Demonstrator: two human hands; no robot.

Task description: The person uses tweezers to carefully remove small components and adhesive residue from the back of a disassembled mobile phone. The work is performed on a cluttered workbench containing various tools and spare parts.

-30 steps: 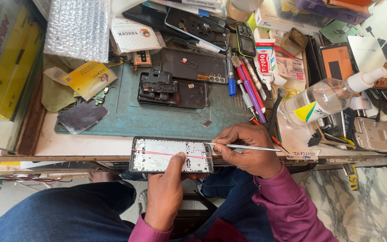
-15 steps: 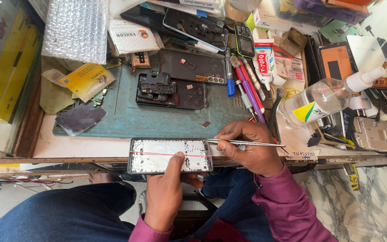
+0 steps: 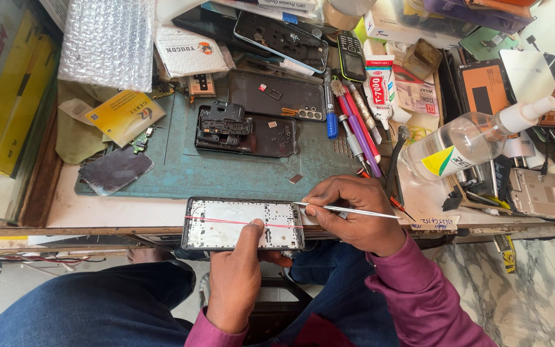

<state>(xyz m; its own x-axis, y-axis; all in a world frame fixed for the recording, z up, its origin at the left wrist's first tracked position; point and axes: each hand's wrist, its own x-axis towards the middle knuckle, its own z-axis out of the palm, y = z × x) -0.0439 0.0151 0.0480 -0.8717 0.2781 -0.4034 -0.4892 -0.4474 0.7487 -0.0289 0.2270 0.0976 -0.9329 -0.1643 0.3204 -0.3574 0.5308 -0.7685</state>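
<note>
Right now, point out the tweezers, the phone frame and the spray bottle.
tweezers (image 3: 354, 211), head view, mid-shaft, just past the right hand's fingers.
phone frame (image 3: 226, 214), head view, pale inner plate, upper left of centre.
spray bottle (image 3: 457, 144), head view, clear body beside the label.

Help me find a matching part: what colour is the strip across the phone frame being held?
Red, a thin strip running lengthwise across the whitish phone frame; the head view shows it.
</note>
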